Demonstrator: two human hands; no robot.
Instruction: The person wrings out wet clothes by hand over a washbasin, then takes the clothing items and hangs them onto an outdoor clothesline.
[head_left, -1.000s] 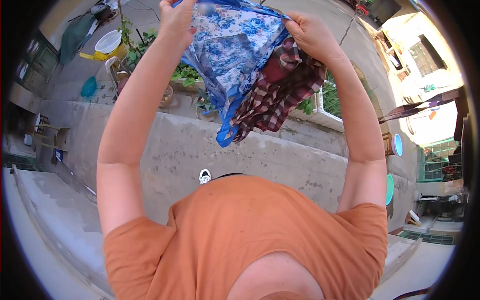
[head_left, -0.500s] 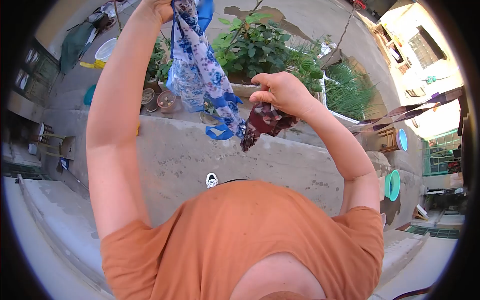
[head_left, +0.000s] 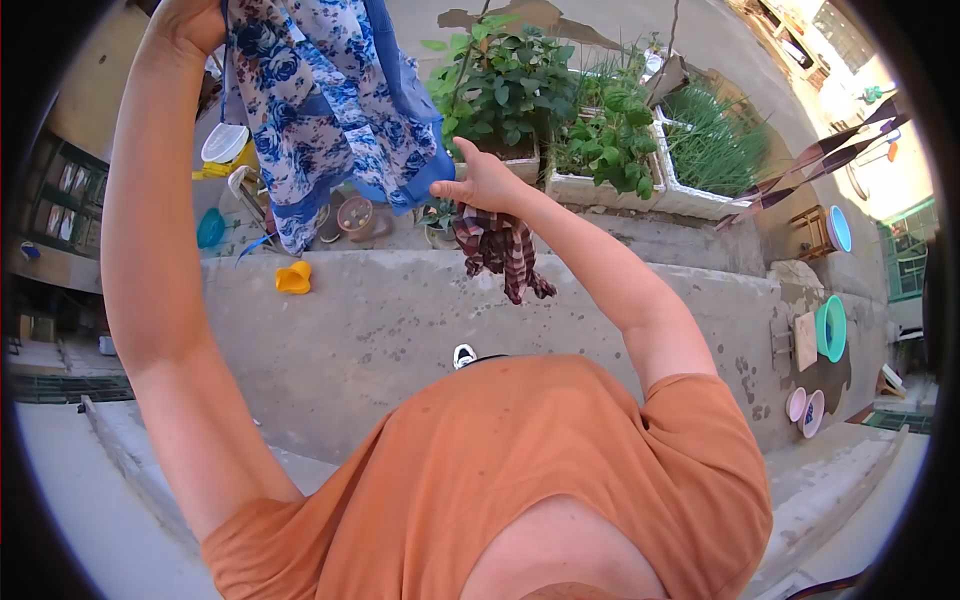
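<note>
My left hand (head_left: 195, 25), raised at the top left and partly cut off by the frame edge, grips a white cloth with blue flowers and a plain blue border (head_left: 330, 110). The cloth hangs spread out below and beside that hand. Against its lower right edge is my right hand (head_left: 485, 183), thumb and forefinger apart. A crumpled dark red checked cloth (head_left: 500, 250) hangs from under the right hand, held by its other fingers, which are mostly hidden.
Planters with leafy plants (head_left: 610, 140) stand ahead, beside potted plants. A yellow container (head_left: 293, 278) lies on the concrete. To the right are a blue basin (head_left: 840, 230), a green basin (head_left: 831, 328) and pink basins (head_left: 812, 413). Dark checked strips (head_left: 830, 155) stretch across the upper right.
The floral cloth has gone from a twisted bunch to spread out, apart from the checked cloth. My left hand has moved left; my right hand has moved left and slightly down.
</note>
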